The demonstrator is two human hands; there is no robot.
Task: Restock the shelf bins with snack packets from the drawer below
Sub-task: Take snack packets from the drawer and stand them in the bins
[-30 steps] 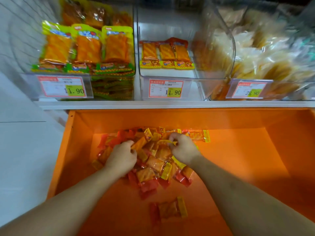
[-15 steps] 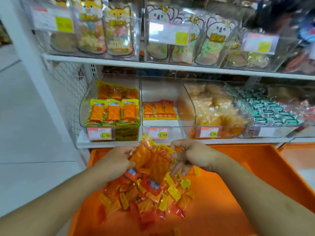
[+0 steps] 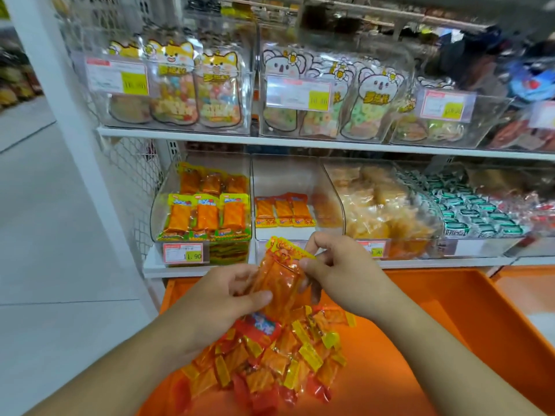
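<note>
Both hands are raised above the open orange drawer [image 3: 450, 310], sharing a small bunch of orange snack packets [image 3: 277, 283] with yellow top strips. The left hand [image 3: 222, 298] grasps the bunch from the left, thumb laid across the front of the clear orange wrap and fingers curled behind it. The right hand [image 3: 336, 265] pinches the yellow upper edge of the packets between thumb and forefinger, its other fingers curled below. The held bunch hangs in front of the lower shelf's front edge, just below the middle clear bin [image 3: 288, 175]. That bin is nearly bare: only a short row of three matching orange packets [image 3: 283, 211] stands near its front wall. To its left, a fuller bin [image 3: 159, 211] holds green-edged packets [image 3: 205, 214] of an orange snack, with a red-and-white price tag [image 3: 186, 253] reading 11.90 on its front. To the right of the middle bin, another bin holds pale yellow crisp-like packets [image 3: 378, 205], and further right lie small green-and-white wrapped sweets [image 3: 468, 211]. In the drawer below the hands, toward its left and front, lies a loose heap of packets [image 3: 270, 364], orange, red and yellow, overlapping one another. On the upper shelf [image 3: 300, 142], clear bins carry pouches printed with cartoon animals [image 3: 195, 85], each bin fronted by a price label.
</note>
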